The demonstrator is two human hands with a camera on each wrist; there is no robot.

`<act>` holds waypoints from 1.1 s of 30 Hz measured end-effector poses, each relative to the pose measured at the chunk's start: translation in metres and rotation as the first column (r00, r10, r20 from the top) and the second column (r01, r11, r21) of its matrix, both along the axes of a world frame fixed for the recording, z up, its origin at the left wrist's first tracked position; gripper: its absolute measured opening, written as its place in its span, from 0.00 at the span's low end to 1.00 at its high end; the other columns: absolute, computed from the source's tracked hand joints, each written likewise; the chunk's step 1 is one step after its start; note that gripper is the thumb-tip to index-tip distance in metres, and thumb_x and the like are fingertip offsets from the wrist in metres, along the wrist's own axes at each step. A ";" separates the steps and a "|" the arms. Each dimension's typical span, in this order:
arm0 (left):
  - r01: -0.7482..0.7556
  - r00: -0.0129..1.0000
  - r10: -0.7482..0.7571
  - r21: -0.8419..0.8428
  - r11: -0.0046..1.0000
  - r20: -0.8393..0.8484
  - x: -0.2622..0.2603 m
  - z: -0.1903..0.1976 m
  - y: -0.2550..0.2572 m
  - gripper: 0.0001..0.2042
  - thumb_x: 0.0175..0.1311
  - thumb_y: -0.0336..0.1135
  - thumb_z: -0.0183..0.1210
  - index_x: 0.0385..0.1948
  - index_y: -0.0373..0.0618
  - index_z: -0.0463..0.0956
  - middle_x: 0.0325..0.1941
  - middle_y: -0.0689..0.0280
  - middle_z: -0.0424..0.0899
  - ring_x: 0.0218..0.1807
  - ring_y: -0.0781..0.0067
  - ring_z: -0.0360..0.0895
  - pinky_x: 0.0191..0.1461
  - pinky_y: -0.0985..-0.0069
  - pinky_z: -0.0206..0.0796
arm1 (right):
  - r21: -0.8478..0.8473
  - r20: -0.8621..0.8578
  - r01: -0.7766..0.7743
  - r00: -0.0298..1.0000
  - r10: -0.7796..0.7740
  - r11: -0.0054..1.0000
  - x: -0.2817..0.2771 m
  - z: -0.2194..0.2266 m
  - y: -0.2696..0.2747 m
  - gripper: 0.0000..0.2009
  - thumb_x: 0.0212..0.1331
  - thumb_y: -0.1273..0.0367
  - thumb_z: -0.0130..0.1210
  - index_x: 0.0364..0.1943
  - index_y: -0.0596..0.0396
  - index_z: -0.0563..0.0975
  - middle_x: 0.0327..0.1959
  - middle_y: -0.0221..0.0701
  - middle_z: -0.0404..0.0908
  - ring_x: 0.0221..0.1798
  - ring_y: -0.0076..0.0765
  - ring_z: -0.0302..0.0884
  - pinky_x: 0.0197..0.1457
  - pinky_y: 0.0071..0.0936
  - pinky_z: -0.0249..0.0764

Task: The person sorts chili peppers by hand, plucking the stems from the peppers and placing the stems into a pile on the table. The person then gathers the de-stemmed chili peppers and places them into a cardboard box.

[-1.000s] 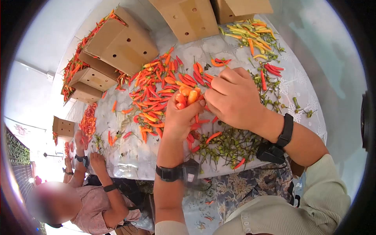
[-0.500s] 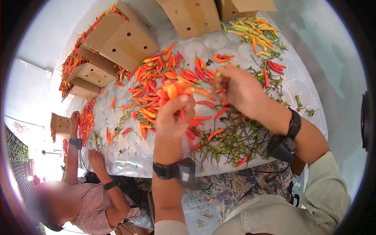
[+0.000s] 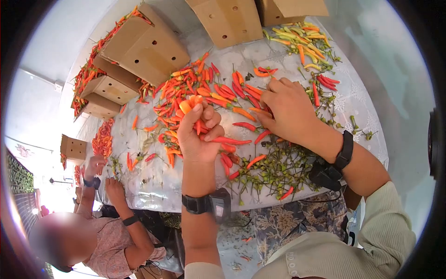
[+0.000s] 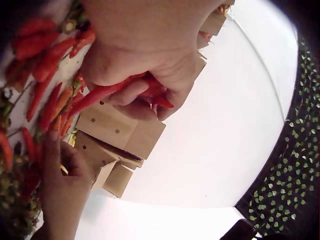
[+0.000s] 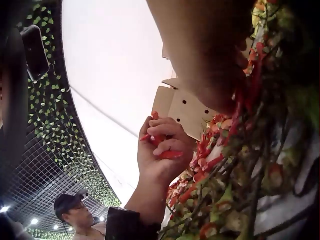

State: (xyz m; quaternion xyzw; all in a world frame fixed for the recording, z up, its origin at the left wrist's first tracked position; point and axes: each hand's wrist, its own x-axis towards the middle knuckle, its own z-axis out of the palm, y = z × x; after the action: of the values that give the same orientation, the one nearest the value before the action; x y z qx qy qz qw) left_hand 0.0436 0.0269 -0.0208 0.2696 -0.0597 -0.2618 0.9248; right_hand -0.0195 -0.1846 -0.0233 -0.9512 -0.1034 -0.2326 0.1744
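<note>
My left hand is raised over the pile and grips a bunch of red and orange chili peppers. In the left wrist view a long red chili sticks out from its curled fingers. Low over the table, my right hand has its thumb and fingertips around an orange chili pepper at the pile's right edge. In the left wrist view the right hand reaches down to the chilies. In the right wrist view the wrist hides its fingertips.
Loose chilies spread across the table, with a heap of green stems near the front edge. Yellow chilies lie at the back right. Cardboard boxes line the back and left. Another person works at the left.
My right hand has let go of a green stem and come down onto the chilies. The left hand, still gripping its bunch, has turned and now shows its curled fingers.
</note>
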 end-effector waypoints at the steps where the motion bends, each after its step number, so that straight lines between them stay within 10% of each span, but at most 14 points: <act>1: 0.012 1.000 -0.012 -0.011 1.000 -0.004 0.001 -0.001 0.001 0.09 0.62 0.34 0.54 0.38 0.40 0.74 0.26 0.70 0.71 0.24 0.83 0.66 0.13 0.90 0.55 | -0.004 -0.001 -0.017 1.000 0.017 1.000 0.001 0.000 -0.001 0.09 0.45 0.67 0.62 0.25 0.54 0.75 0.32 0.35 0.73 0.39 0.45 0.71 0.41 0.38 0.68; 9: -0.140 0.988 0.153 0.392 0.909 -0.001 -0.003 0.004 -0.009 0.06 0.60 0.33 0.56 0.37 0.46 0.72 0.28 0.68 0.75 0.27 0.83 0.70 0.13 0.91 0.51 | 0.432 0.075 -0.185 0.983 0.170 0.883 0.004 0.002 0.006 0.08 0.51 0.68 0.59 0.35 0.54 0.77 0.32 0.35 0.74 0.38 0.46 0.74 0.39 0.37 0.69; 15: -0.150 0.972 0.004 0.614 0.775 0.233 -0.017 0.009 -0.022 0.09 0.56 0.29 0.60 0.38 0.43 0.73 0.30 0.65 0.80 0.24 0.84 0.71 0.17 0.89 0.50 | 0.405 0.331 -0.431 0.891 0.310 0.806 0.007 -0.002 0.008 0.11 0.52 0.70 0.60 0.39 0.56 0.76 0.31 0.33 0.76 0.33 0.40 0.75 0.37 0.33 0.72; 21: 0.061 0.952 -0.219 0.568 0.820 0.214 -0.017 0.008 -0.018 0.10 0.56 0.28 0.57 0.40 0.40 0.73 0.31 0.62 0.79 0.24 0.80 0.72 0.14 0.89 0.52 | 0.759 0.130 -0.319 0.929 0.347 0.568 -0.001 0.005 0.005 0.15 0.47 0.69 0.67 0.38 0.60 0.77 0.32 0.31 0.78 0.33 0.26 0.77 0.39 0.23 0.73; 24: 0.041 0.964 -0.162 0.485 0.874 0.211 -0.016 0.004 -0.015 0.12 0.55 0.28 0.57 0.41 0.39 0.72 0.30 0.62 0.78 0.22 0.80 0.71 0.14 0.89 0.52 | 0.718 0.103 -0.281 0.948 0.302 0.637 0.000 0.005 0.008 0.13 0.51 0.67 0.64 0.38 0.58 0.77 0.33 0.33 0.78 0.37 0.32 0.77 0.44 0.28 0.73; 27: -0.019 0.986 -0.040 0.342 0.939 0.163 -0.011 0.004 -0.012 0.13 0.53 0.27 0.56 0.43 0.40 0.71 0.29 0.63 0.77 0.24 0.80 0.70 0.15 0.89 0.51 | 0.304 0.167 -0.267 0.960 0.225 0.915 0.005 -0.010 0.008 0.12 0.53 0.66 0.60 0.39 0.58 0.77 0.35 0.34 0.78 0.44 0.39 0.74 0.49 0.34 0.71; 33: -0.059 0.998 0.057 0.068 0.996 0.032 0.003 0.002 -0.002 0.13 0.55 0.26 0.54 0.43 0.43 0.71 0.31 0.67 0.74 0.29 0.81 0.66 0.15 0.90 0.54 | 0.052 0.041 -0.336 0.942 0.334 0.941 0.008 -0.023 0.008 0.10 0.50 0.69 0.59 0.37 0.55 0.79 0.34 0.34 0.78 0.45 0.43 0.72 0.48 0.38 0.69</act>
State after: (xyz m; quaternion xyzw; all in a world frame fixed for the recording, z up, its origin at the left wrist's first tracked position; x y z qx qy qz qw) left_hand 0.0462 0.0253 -0.0188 0.3071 -0.0568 -0.2326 0.9211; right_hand -0.0113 -0.1761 -0.0460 -0.9105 -0.2594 -0.2176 0.2374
